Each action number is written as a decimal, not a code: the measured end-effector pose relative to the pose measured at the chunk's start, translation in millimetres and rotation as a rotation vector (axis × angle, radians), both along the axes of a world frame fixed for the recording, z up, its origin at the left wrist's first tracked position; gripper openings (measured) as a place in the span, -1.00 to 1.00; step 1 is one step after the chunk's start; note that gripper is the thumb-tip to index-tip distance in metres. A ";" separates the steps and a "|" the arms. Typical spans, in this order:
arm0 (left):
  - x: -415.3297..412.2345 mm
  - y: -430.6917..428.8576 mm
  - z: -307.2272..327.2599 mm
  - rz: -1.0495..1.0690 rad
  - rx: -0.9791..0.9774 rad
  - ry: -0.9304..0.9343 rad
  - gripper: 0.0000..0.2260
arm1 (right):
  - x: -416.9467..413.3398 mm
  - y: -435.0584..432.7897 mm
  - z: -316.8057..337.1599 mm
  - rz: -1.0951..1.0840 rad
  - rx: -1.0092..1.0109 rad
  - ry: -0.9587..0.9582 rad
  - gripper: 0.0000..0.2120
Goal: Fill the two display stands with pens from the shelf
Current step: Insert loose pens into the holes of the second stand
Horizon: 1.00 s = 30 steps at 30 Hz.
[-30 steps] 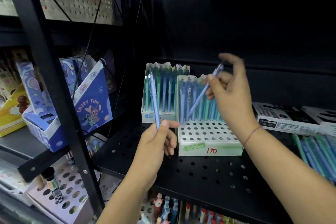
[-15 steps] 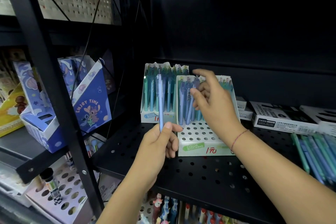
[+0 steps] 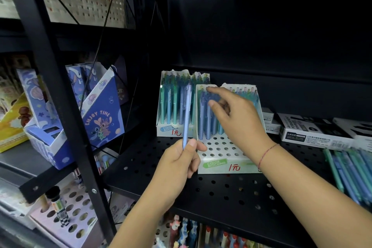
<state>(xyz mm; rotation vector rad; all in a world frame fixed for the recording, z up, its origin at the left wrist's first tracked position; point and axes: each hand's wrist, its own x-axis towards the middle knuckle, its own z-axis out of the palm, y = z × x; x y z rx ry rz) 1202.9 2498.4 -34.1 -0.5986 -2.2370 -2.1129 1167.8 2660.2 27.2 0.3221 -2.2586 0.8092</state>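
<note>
Head view. Nearest the camera, the left hand (image 3: 179,159) is clamped on a single blue pen (image 3: 186,115), pinched low on the barrel between thumb and fingers. The pen stands upright, clear of both stands. Judgement: it is held in reserve, ready to pass across or to seat next.

Both stands sit on the black perforated shelf (image 3: 221,193). A loose supply of pens (image 3: 350,169) lies flat on it at the right edge, well apart from the stands. Judgement: this is the stock to draw from.

The front display stand (image 3: 221,165) is part filled. Pens occupy its rear rows, and several front rows of holes are empty. The right hand (image 3: 239,123) reaches over it, fingers bent down onto the pen tops at the back left. Blur prevents confirming whether it grips one pen or only touches the tops. Judgement: a pen is being seated there, working back to front so that later rows are not obstructed.

The rear display stand (image 3: 167,129) is just behind and to the left. Its visible rows appear full.

White boxes (image 3: 310,131) lie beyond, to the right.
</note>
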 end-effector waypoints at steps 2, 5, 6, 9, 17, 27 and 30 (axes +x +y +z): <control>1.0 0.2 0.2 0.001 -0.012 -0.001 -0.70 | 4.0 -1.2 2.4 -0.019 -0.020 0.025 -0.68; 2.4 0.9 0.4 0.014 -0.051 0.030 -0.70 | 14.1 -6.7 8.6 0.094 -0.170 0.049 -0.72; 2.6 1.0 0.0 0.023 -0.074 0.049 -0.71 | 17.3 -9.3 11.1 0.188 -0.255 0.000 -0.75; 2.2 1.0 -2.1 0.041 -0.139 0.101 -0.72 | 22.8 -18.1 15.1 0.441 -0.448 -0.218 -0.79; 1.8 0.3 -0.9 0.176 -0.177 0.132 -0.89 | 22.3 -2.0 28.5 0.332 -0.623 -0.106 -0.72; -3.4 5.6 0.0 0.101 -0.358 0.054 -0.42 | 9.4 14.1 12.4 0.014 -0.142 0.089 -0.61; -3.5 5.9 0.6 0.095 -0.344 0.039 -0.42 | 8.6 12.5 8.9 0.024 -0.089 0.064 -0.63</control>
